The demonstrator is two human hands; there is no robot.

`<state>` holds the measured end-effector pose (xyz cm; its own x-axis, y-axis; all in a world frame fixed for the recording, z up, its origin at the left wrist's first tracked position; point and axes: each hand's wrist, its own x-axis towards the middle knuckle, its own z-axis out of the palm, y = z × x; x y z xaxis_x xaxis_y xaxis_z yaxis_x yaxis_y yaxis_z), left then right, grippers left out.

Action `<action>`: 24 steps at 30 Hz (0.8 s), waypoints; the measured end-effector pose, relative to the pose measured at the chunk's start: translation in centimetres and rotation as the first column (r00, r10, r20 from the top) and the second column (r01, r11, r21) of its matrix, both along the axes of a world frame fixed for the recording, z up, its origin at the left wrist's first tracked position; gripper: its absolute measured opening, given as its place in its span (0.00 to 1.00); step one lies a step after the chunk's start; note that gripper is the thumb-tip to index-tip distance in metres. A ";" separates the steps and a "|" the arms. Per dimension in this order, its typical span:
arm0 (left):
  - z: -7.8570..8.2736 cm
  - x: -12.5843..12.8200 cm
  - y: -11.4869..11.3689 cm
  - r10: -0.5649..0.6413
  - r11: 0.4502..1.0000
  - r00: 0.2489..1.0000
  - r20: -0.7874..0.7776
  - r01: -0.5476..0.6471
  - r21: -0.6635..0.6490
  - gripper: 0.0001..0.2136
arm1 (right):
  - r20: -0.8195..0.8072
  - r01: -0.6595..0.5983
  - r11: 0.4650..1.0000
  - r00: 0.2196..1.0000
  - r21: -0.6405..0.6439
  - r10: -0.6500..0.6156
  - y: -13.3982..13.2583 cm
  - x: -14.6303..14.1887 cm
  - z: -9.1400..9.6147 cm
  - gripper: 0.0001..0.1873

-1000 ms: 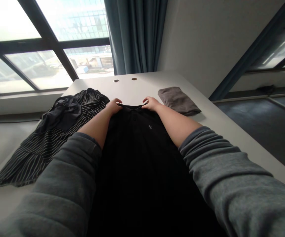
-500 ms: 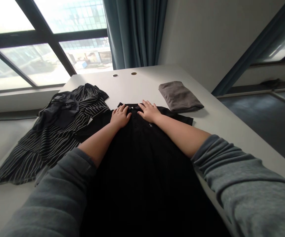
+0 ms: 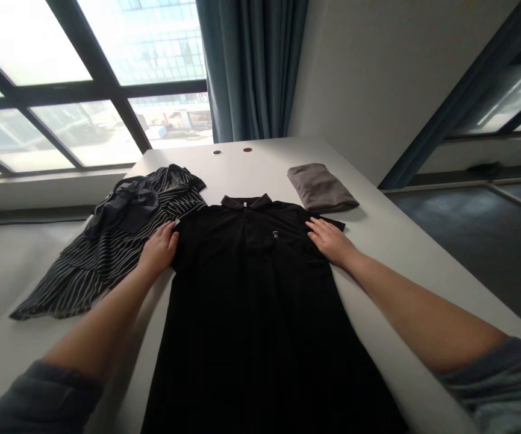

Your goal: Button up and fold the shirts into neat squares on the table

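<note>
in the head view, the black shirt (image 3: 251, 289) lies front up on the surface (image 3: 264, 169), between the crumpled striped garment (image 3: 93, 259) and the folded grey cloth (image 3: 321, 188). the left hand (image 3: 158, 248) is at one sleeve (image 3: 185, 238), its fingers (image 3: 161, 231) rather close together, and the right hand (image 3: 331, 242) lies on the other sleeve, its fingers a little spread, with no pinch that i can see. i judge the flattening nearly done, as the collar (image 3: 261, 201) sits neat, and only small creases near the sleeves seem left.
</note>
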<state>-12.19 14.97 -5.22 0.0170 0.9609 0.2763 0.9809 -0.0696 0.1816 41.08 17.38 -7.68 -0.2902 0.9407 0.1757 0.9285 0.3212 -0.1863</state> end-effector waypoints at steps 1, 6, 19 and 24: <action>-0.6 -1.6 -0.8 -0.011 0.998 1.000 -0.013 0.010 -0.054 0.29 | 0.027 0.030 0.999 0.999 -0.022 -0.029 -0.6 1.4 -0.5 0.32; -2.6 -4.2 -1.6 0.021 0.987 0.991 -0.131 -0.041 -0.156 0.28 | 0.144 0.211 0.972 0.970 -0.100 -0.196 -1.6 2.9 -1.0 0.34; 0.5 -1.3 -4.0 0.090 0.995 0.983 -0.160 -0.083 0.049 0.23 | 0.151 0.259 0.950 0.960 -0.173 -0.235 -2.9 3.3 0.2 0.33; 2.2 4.0 -7.1 -0.131 0.989 0.986 -0.105 0.137 0.057 0.24 | 0.150 0.179 0.982 0.974 -0.065 -0.168 -3.6 3.0 0.7 0.30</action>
<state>-8.21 7.83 -3.06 0.1753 0.9285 0.3275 0.9750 -0.2099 0.0734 44.13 13.80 -6.99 -0.1385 0.9880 0.0686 0.9875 0.1430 -0.0659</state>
